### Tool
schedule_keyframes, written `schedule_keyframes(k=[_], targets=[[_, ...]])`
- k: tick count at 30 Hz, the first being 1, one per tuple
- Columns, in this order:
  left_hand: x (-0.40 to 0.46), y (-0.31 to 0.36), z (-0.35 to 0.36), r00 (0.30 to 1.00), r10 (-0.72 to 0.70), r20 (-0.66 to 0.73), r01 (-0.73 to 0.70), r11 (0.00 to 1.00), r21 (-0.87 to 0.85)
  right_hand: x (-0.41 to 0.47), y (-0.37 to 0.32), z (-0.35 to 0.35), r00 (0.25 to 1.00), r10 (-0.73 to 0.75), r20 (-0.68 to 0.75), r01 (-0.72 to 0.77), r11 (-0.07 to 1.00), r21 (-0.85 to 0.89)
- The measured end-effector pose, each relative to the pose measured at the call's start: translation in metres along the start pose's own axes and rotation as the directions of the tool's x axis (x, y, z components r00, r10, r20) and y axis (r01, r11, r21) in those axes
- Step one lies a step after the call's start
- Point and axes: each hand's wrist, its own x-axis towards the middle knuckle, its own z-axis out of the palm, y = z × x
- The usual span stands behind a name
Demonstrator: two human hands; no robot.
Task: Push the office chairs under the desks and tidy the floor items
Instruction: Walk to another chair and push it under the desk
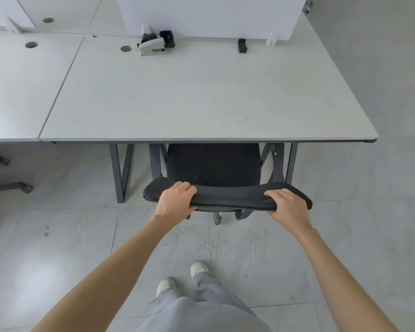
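Both hands grip the chair backrest's top edge: left hand and right hand, fingers curled over it. Its seat sits partly under the worktop front edge, between the legs. Open floor lies right.

Head camera looks steeply down, facing desk.

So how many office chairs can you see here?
2. A black mesh-backed office chair sits partly under the pale grey desk, held by both hands. Only the wheeled base of another chair shows at far left.
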Motion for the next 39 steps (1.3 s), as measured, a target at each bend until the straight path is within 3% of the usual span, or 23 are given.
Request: schedule_keyframes(k=[4,7,11,17,24,29,32,34,39], targets=[[-0.015,-0.019,0.004,0.975,0.117,-0.189,-0.121,0.993,-0.012,-0.023,-0.004,0.002,0.984,-0.116,-0.134,0.12,0.992,0.025],[-0.024,-0.025,0.007,0.959,0.092,-0.268,-0.107,0.993,-0.041,-0.031,0.0,0.012,0.973,-0.116,-0.201,0.138,0.986,0.096],[-0.017,-0.009,0.005,0.968,0.037,-0.249,-0.068,0.991,-0.116,-0.026,0.017,0.013,0.973,-0.098,-0.207,0.136,0.975,0.177],[-0.019,0.02,0.013,0.977,0.009,-0.213,-0.05,0.981,-0.188,-0.021,0.052,0.007,0.968,-0.141,-0.207,0.165,0.981,0.101],[-0.021,0.021,0.011,0.979,0.006,-0.204,-0.051,0.976,-0.213,-0.025,0.048,0.009,0.976,-0.1,-0.195,0.12,0.988,0.093],[-0.024,0.019,0.005,0.976,-0.01,-0.218,-0.069,0.935,-0.349,-0.026,0.044,-0.004,0.994,-0.045,-0.098,0.057,0.991,0.121],[-0.046,0.009,-0.005,0.957,-0.12,-0.263,-0.03,0.863,-0.504,-0.028,0.008,-0.02,0.996,0.042,-0.083,-0.023,0.976,0.217],[-0.071,-0.001,-0.01,0.922,-0.273,-0.276,0.044,0.78,-0.624,-0.028,-0.036,-0.032,0.994,0.078,-0.075,-0.043,0.92,0.39],[-0.158,-0.035,-0.006,0.738,-0.672,-0.06,0.237,0.342,-0.909,-0.021,-0.163,-0.017,0.983,-0.054,0.173,-0.108,0.593,0.798]])
